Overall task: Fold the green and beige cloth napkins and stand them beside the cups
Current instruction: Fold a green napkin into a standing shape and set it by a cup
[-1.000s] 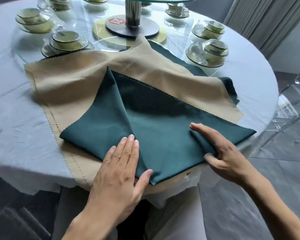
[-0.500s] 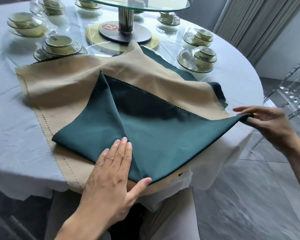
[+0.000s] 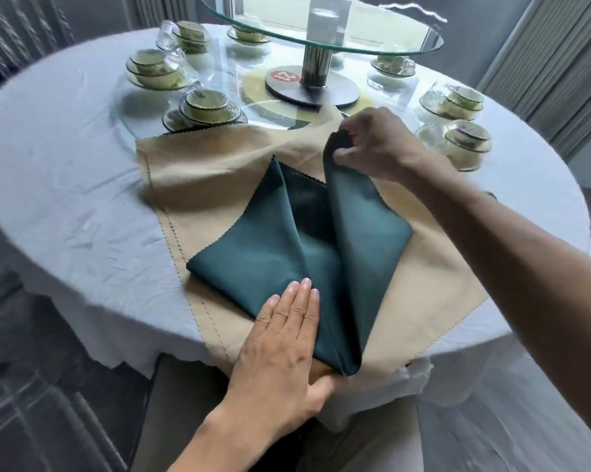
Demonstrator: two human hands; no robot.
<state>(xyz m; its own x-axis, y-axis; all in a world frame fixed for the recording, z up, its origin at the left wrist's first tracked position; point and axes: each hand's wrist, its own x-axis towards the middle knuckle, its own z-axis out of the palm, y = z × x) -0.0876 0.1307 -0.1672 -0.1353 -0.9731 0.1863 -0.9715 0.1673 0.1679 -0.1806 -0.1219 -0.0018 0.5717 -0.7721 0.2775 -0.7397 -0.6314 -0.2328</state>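
1. Our left hand (image 3: pixel 287 338) lies flat, fingers straight and together, pinning the green napkin (image 3: pixel 270 253) on the beige napkin (image 3: pixel 205 172). If we ease off, the near point may slide.
2. Our right hand (image 3: pixel 372 144) pinches the green corner above the beige. A hard pull could drag both cloths toward the cups (image 3: pixel 467 141).
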